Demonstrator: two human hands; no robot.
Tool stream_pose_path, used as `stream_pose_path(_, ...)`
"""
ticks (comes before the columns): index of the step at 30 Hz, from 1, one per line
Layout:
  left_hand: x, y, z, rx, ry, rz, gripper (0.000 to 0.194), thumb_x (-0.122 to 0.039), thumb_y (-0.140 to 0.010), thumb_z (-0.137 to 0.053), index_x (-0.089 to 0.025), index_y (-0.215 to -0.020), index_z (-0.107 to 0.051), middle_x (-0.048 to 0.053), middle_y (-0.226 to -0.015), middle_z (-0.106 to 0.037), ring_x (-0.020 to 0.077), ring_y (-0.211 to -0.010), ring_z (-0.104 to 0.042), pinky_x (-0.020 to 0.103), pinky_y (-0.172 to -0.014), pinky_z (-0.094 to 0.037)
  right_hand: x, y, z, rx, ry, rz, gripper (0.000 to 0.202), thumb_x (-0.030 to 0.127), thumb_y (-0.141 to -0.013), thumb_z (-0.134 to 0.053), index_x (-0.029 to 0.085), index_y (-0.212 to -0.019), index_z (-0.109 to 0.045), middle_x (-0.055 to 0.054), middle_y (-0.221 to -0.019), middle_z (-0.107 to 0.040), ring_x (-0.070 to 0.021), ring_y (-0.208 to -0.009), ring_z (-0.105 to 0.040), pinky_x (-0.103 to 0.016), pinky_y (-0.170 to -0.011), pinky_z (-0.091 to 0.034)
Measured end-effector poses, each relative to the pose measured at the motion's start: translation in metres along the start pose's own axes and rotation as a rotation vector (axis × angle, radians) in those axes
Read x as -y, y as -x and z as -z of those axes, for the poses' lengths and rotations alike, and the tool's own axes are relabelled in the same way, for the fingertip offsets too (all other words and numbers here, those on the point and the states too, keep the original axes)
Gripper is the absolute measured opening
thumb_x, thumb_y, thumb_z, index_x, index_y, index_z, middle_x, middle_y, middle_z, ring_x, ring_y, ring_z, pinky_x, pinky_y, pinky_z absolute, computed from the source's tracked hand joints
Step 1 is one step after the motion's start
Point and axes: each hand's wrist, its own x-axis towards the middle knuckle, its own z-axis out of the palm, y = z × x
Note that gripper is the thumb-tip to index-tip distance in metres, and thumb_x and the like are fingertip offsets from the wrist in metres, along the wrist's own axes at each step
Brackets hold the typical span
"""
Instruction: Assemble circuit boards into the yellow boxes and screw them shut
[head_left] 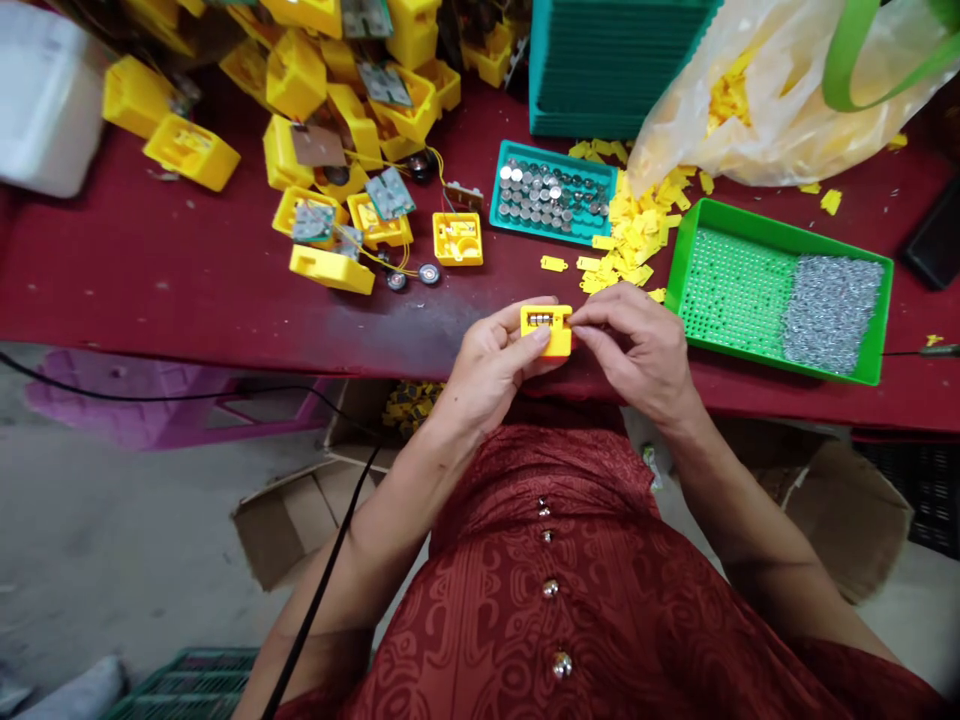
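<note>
We held a yellow casing containing button cells in our left hand; our right hand nearly pinched its edge, hold unclear. Right, a green tray contained screws.

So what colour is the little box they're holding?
The little box is yellow, best seen in the head view.

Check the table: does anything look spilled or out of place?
The loose yellow tabs look spilled: they lie heaped on the table between the teal tray and green tray, with strays nearby, though possibly on purpose.
</note>
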Motion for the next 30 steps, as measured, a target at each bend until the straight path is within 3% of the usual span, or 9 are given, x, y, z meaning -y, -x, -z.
stream_pose_path(10,-0.002,0.005,0.011,0.006,0.001,0.064,0.042,-0.027,-0.079,-0.088,-0.017,-0.118,-0.076,0.007,-0.11,-0.081,0.0178,-0.093,-0.079,0.027,-0.077,-0.068,-0.008,-0.012,-0.005,0.123,0.003,-0.033,0.013,0.023,-0.095,-0.067,0.021,-0.083,-0.068,-0.001,-0.084,-0.069,-0.015,-0.08,-0.062,-0.031,-0.077,-0.048)
stream_pose_path(14,-0.006,0.005,0.018,0.019,0.011,0.052,0.039,-0.025,-0.081,-0.087,-0.016,-0.117,-0.077,0.009,-0.114,-0.081,0.0199,-0.099,-0.08,0.025,-0.075,-0.068,-0.003,-0.015,-0.018,0.081,0.07,-0.009,0.013,0.021,-0.096,-0.065,0.021,-0.082,-0.067,-0.002,-0.085,-0.069,-0.0155,-0.081,-0.061,-0.031,-0.078,-0.049)
stream_pose_path(18,-0.015,0.004,0.024,-0.004,0.092,0.005,0.035,-0.02,-0.08,-0.088,-0.015,-0.113,-0.076,0.007,-0.108,-0.081,0.0167,-0.091,-0.08,0.021,-0.068,-0.066,-0.001,-0.026,-0.025,0.05,0.084,-0.002,0.014,0.022,-0.097,-0.066,0.021,-0.085,-0.07,-0.002,-0.086,-0.071,-0.0158,-0.081,-0.063,-0.032,-0.079,-0.05)
stream_pose_path(22,-0.019,0.004,0.028,-0.074,0.126,-0.036,0.035,-0.017,-0.081,-0.086,-0.015,-0.114,-0.074,0.006,-0.106,-0.081,0.0168,-0.088,-0.081,0.022,-0.069,-0.067,-0.022,-0.042,-0.024,0.099,0.326,-0.043,0.017,0.022,-0.099,-0.06,0.021,-0.099,-0.077,-0.008,-0.1,-0.072,-0.0233,-0.097,-0.063,-0.042,-0.093,-0.051)
stream_pose_path(25,-0.018,0.005,0.029,-0.107,0.14,-0.044,0.035,-0.015,-0.083,-0.084,-0.015,-0.116,-0.072,0.007,-0.107,-0.081,0.0164,-0.086,-0.08,0.023,-0.069,-0.066,-0.041,-0.048,-0.03,0.114,0.549,-0.099,0.021,0.02,-0.096,-0.053,0.018,-0.095,-0.074,-0.014,-0.102,-0.066,-0.0288,-0.1,-0.056,-0.049,-0.096,-0.048)
stream_pose_path(30,-0.012,0.002,0.034,-0.117,0.168,-0.032,0.037,-0.018,-0.084,-0.084,-0.016,-0.12,-0.073,0.01,-0.11,-0.081,0.0172,-0.088,-0.079,0.025,-0.072,-0.065,-0.056,-0.054,-0.043,0.053,0.49,-0.068,0.025,0.025,-0.098,-0.047,0.019,-0.079,-0.063,-0.016,-0.093,-0.061,-0.0282,-0.09,-0.048,-0.05,-0.089,-0.046)
